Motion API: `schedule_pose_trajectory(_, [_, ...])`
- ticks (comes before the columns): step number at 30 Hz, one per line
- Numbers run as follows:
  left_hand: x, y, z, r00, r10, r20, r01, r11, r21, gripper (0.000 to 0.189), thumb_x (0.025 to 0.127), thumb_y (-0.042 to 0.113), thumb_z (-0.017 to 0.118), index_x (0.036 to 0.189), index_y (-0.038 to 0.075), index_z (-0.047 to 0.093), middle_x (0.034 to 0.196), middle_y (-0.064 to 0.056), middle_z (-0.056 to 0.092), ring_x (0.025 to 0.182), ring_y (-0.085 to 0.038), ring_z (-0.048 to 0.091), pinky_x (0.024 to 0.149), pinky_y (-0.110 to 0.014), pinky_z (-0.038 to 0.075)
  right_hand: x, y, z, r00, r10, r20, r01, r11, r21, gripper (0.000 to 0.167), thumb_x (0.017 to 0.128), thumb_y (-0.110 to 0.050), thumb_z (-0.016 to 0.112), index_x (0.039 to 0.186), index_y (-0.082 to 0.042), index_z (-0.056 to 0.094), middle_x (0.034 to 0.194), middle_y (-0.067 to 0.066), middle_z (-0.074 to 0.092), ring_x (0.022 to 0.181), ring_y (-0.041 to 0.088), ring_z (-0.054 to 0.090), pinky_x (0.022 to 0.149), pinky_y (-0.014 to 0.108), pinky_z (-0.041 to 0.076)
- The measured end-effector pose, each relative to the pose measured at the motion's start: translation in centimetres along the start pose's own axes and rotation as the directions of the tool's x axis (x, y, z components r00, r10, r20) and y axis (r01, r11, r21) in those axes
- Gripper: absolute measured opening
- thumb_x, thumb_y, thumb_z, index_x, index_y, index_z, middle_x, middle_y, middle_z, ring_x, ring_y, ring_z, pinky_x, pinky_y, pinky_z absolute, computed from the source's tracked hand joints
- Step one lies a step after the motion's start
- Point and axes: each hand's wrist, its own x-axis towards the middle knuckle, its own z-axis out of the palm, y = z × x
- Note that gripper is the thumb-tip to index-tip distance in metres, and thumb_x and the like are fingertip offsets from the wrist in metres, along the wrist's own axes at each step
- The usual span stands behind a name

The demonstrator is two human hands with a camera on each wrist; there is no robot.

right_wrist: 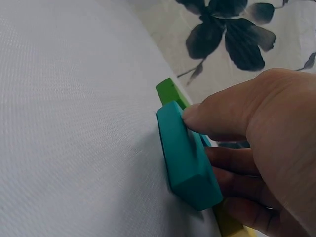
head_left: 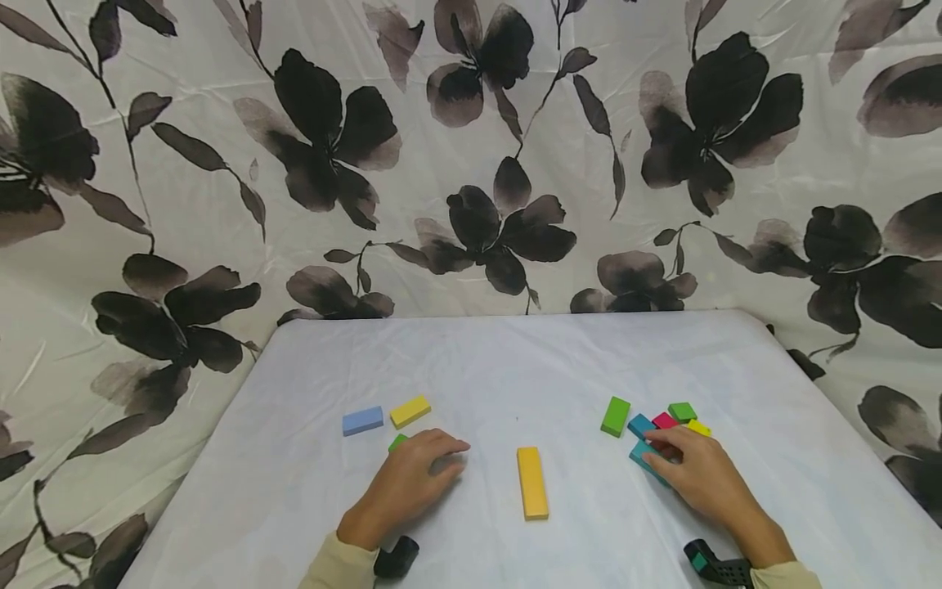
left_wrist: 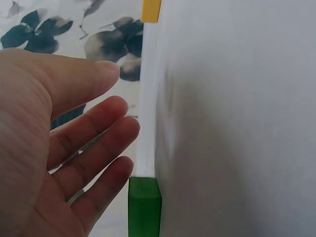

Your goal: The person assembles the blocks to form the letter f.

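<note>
In the head view my left hand (head_left: 412, 481) hovers over the left part of the table, partly covering a green block (head_left: 397, 442). The left wrist view shows its fingers loosely bent with nothing between them, the little finger close to the green block (left_wrist: 144, 210). My right hand (head_left: 699, 470) is at the cluster on the right. There it pinches a teal block (right_wrist: 183, 153), thumb on one long side and fingers on the other. Beyond this block lie a blue block (head_left: 640, 425), a red block (head_left: 664, 420) and a yellow block (head_left: 699, 427), partly hidden by the hand.
An orange-yellow block (head_left: 532, 483) lies between the hands. A light blue block (head_left: 363, 421) and a yellow block (head_left: 410, 411) lie on the left. Two green blocks, one tilted (head_left: 616, 416) and one farther right (head_left: 682, 411), flank the cluster. White cloth covers the table (head_left: 471, 368).
</note>
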Motion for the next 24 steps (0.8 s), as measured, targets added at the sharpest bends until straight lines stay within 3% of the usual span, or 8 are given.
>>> schedule_pose_trajectory(14, [0.8,1.0,0.5,0.997,0.046,0.062,-0.043,0.998,-0.049,0.026,0.090,0.020,0.077,0.115,0.019,0.075,0.105,0.011,0.069,0.097,-0.003,0.062,0.086,-0.030,0.054,0.3,-0.3,0.2,0.999,0.018,0.047,-0.017,1.000,-0.025,0.038,0.089,-0.027,0.077,0.120,-0.005,0.072,0.119,0.014,0.068,0.110,0.033,0.062,0.094,0.057,0.050])
schedule_pose_trajectory(24, [1.1,2.8,1.8,0.982,0.108,0.154,-0.093,0.990,-0.102,0.025,0.092,0.026,0.075,0.116,0.020,0.075,0.112,0.015,0.065,0.106,-0.005,0.061,0.093,-0.030,0.052,0.2,-0.4,0.0,0.997,0.033,0.065,-0.029,0.998,-0.050,0.041,0.090,-0.029,0.076,0.122,-0.005,0.071,0.119,0.015,0.067,0.107,0.031,0.062,0.091,0.057,0.051])
